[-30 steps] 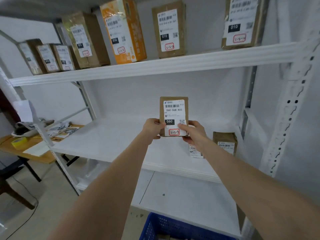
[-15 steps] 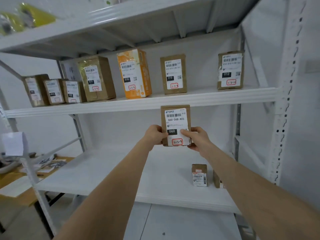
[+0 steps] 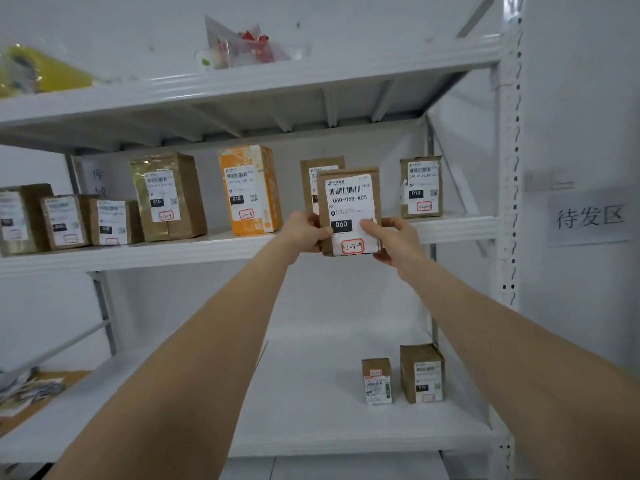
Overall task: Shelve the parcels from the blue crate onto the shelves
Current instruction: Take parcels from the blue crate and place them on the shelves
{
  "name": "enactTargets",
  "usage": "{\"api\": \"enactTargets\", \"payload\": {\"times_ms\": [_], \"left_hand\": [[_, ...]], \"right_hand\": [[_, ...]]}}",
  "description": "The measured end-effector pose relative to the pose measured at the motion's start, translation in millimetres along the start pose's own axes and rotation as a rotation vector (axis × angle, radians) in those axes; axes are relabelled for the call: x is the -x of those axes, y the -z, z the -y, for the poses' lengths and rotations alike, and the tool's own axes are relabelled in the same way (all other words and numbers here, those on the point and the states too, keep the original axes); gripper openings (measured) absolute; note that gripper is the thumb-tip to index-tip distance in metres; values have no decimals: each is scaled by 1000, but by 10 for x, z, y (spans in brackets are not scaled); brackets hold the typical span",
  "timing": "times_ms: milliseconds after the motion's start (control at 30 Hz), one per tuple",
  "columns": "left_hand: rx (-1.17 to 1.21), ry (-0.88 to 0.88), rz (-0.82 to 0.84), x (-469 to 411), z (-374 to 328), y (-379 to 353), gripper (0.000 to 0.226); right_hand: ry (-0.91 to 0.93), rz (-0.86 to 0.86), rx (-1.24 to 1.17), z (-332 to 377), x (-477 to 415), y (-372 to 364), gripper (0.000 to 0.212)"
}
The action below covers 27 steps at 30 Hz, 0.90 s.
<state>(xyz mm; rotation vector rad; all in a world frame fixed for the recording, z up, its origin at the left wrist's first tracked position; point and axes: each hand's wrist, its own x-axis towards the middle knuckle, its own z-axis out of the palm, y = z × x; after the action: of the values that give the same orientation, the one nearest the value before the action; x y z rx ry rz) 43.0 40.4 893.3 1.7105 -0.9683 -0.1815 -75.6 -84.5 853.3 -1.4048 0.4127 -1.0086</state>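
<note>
- Left hand point(image 3: 304, 232) grips the parcel's point(image 3: 349, 209) left edge, with the thumb on the label.
- Right hand point(image 3: 394, 242) grips the right edge, with the thumb across the label's lower right.
- The parcel is upright in both hands, label toward the camera. It reads 060-06B-A05, with a black "060" block and a red-ringed mark at the bottom.
- Half a second ago it hung below the middle shelf's point(image 3: 138, 258) front lip. Now it sits higher, its lower end crossing that lip and its top covering most of a brown box point(image 3: 320, 168) behind.
- The view has tilted upward, so the top shelf point(image 3: 242, 84) now shows a yellow bag point(image 3: 45, 72) and a clear bag point(image 3: 242, 46).
- On the middle shelf, an orange box point(image 3: 249, 190) stands just left of the hands. A row of brown parcels point(image 3: 166, 195) runs further left, and one labelled box point(image 3: 420, 187) stands near the post point(image 3: 509, 168).
- On the lower shelf point(image 3: 311, 427), two small boxes point(image 3: 376, 381) stand side by side at the right.
- The walls are white, with a paper sign point(image 3: 590, 216) on the right and a cluttered wooden table point(image 3: 20, 410) low on the left.
</note>
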Motion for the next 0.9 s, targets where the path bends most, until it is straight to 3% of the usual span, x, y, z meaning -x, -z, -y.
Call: {"api": "enactTargets", "payload": {"times_ms": [500,667,900], "left_hand": [[-79,-100,-179,-818,-485,-525,25],[-120,-115,-242,-1023,-453,-769,24],[-155,-75,-272,-1199,-350,-972,24]], "right_hand": [[186,-23,107,427,-884,381,27],[223,-66,251,318,-1205,529,33],[250,-92,439,180,-1414,623,27]]}}
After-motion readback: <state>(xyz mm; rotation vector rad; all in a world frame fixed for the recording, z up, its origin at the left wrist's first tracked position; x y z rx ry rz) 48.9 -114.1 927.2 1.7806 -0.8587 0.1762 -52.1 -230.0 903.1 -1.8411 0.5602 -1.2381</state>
